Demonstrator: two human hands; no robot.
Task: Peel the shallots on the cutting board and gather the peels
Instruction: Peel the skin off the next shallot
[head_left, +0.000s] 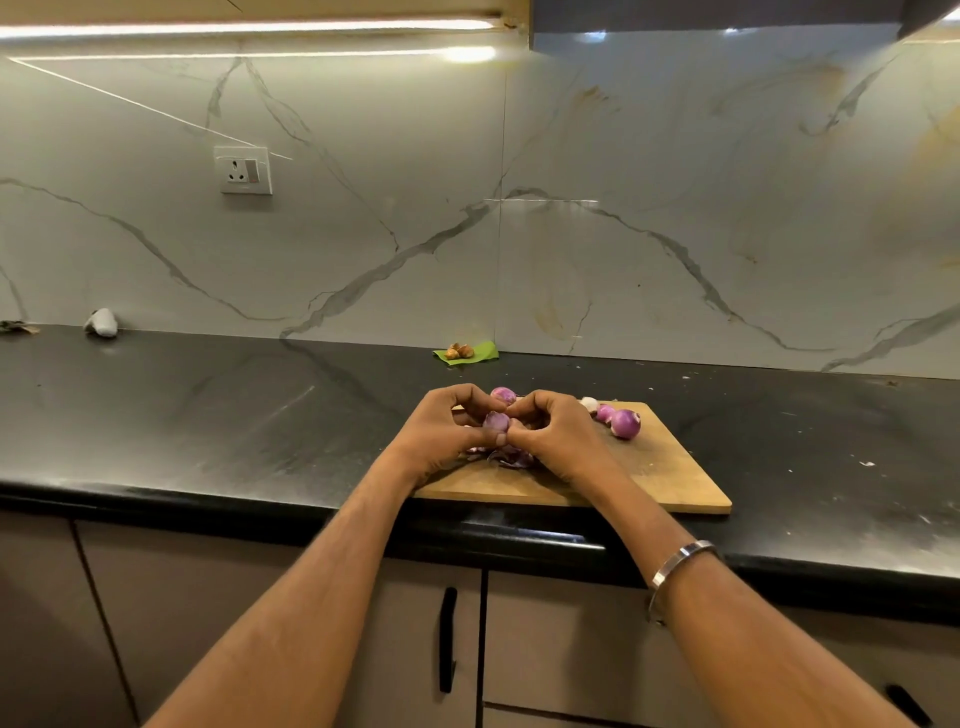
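Both hands work above the cutting board, which lies at the table's front edge. The left hand and right hand hold one shallot between them, fingers curled and pinching it from either side, probably so that one hand steadies it while the other strips skin. Loose peels lie directly beneath, so waste stays on the board. Further shallots rest towards the board's far right corner, apart from the hands.
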